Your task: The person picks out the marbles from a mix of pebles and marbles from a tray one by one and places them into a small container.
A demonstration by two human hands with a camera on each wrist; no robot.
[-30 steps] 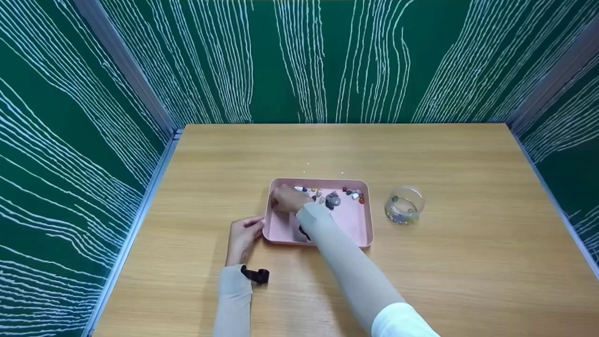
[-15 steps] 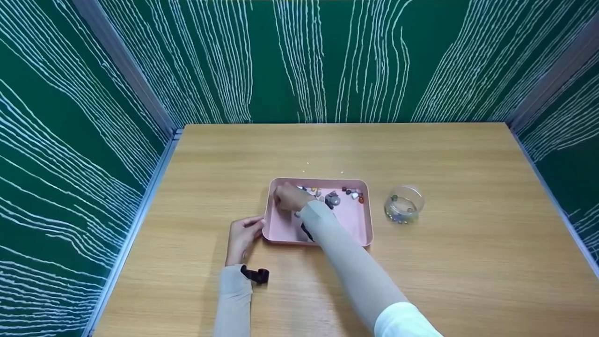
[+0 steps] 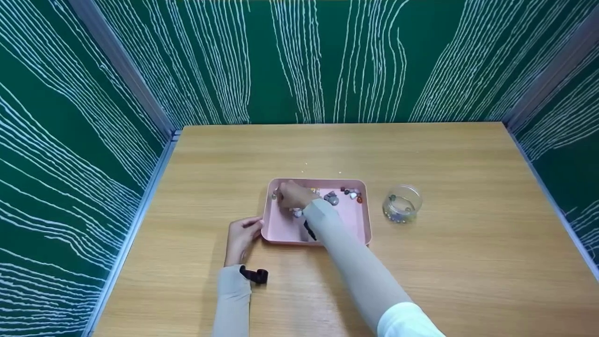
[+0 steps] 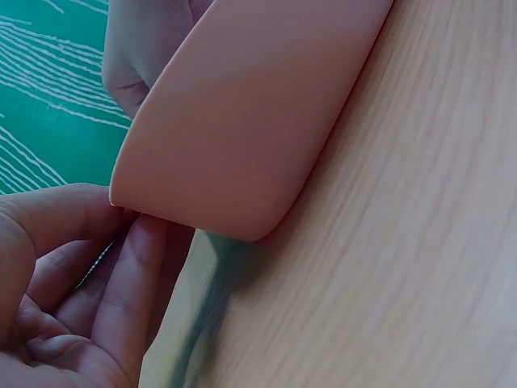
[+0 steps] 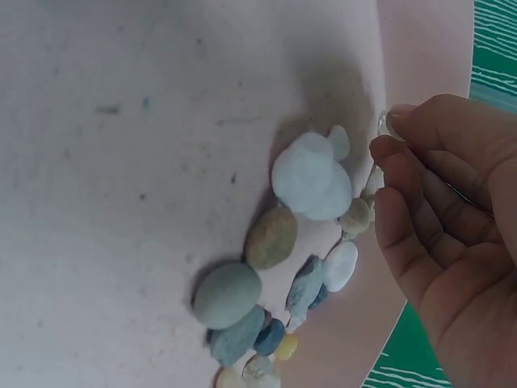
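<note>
A shallow pink tray (image 3: pixel 351 224) lies on the wooden table. My left hand (image 3: pixel 240 239) pinches its near left corner, thumb and finger meeting at the rim in the left wrist view. Inside the tray, near the far left, is my right hand (image 3: pixel 295 194). The right wrist view has its thumb and forefinger pinching a small clear, glassy piece (image 5: pixel 384 124) by the tray wall. Pebbles lie close by: a white lumpy stone (image 5: pixel 311 176), a brown one (image 5: pixel 271 238) and a grey-green oval one (image 5: pixel 228 295). The right hand and forearm hide part of the tray in the head view.
A clear round container (image 3: pixel 402 204) with several glass marbles stands right of the tray. Dark, white and orange stones (image 3: pixel 353 195) sit in the tray's far right corner. White crumbs (image 3: pixel 340 172) dot the table beyond it. Green white-streaked panels (image 3: pixel 327 61) surround the table.
My right hand has shifted slightly to the right inside the tray, and a small stone at the far left corner now shows beside it. The left hand keeps its hold on the tray corner.
</note>
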